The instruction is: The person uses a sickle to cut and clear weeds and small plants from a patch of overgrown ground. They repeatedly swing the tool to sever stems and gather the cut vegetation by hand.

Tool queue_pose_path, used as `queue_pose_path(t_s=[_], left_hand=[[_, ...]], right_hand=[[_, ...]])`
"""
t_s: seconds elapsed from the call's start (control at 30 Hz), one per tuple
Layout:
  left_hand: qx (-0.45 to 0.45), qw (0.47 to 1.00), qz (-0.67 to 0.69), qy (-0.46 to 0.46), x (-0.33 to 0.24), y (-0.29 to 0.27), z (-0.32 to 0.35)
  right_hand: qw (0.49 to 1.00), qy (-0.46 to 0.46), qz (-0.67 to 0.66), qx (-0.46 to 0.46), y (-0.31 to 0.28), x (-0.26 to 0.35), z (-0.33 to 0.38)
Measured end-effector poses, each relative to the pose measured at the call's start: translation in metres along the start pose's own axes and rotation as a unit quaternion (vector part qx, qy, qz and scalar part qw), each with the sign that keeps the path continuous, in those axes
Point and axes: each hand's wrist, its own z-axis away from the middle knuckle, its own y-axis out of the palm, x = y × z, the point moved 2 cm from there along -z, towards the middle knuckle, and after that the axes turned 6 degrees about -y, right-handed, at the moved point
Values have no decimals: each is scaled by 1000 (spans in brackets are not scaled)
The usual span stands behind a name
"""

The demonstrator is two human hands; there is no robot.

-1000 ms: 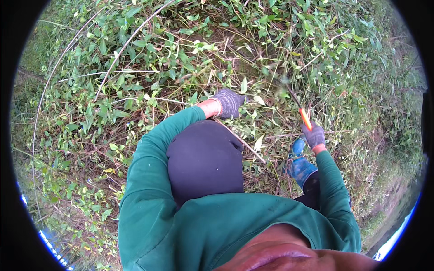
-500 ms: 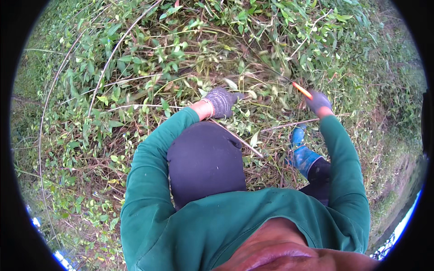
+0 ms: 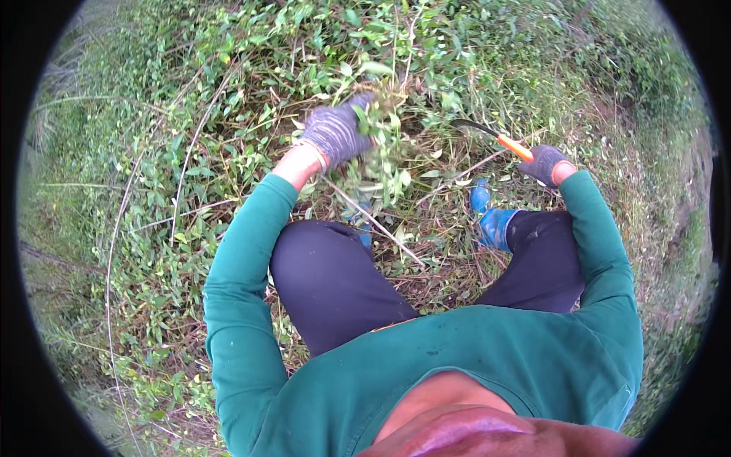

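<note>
My left hand, in a grey knitted glove, is closed around a bunch of leafy green stems that hangs from my fist. My right hand, also gloved, grips the orange handle of a small sickle; its dark curved blade points left toward the bunch, a short way from it. I am crouching, with a dark trouser knee below my left hand and a blue boot under my right hand. Both sleeves are green.
Dense green weeds and creeping vines cover the ground all round. Dry cut stalks and brown stems lie between my legs. Long thin stems arc across the left side.
My left hand has lifted up and left with a bunch of stems in it. My right hand and the sickle have drawn back to the right.
</note>
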Motion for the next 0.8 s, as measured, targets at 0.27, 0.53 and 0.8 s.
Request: queue_pose_path(t_s=[0.27, 0.53, 0.8], left_hand=[[-3, 994, 65, 84, -73, -29, 20], [-54, 986, 129, -93, -53, 6, -16], [-48, 949, 173, -258, -10, 33, -51]], right_hand=[[997, -45, -36, -48, -4, 9, -6], [685, 113, -674, -253, 17, -11, -84], [630, -49, -762, 138, 51, 139, -20]])
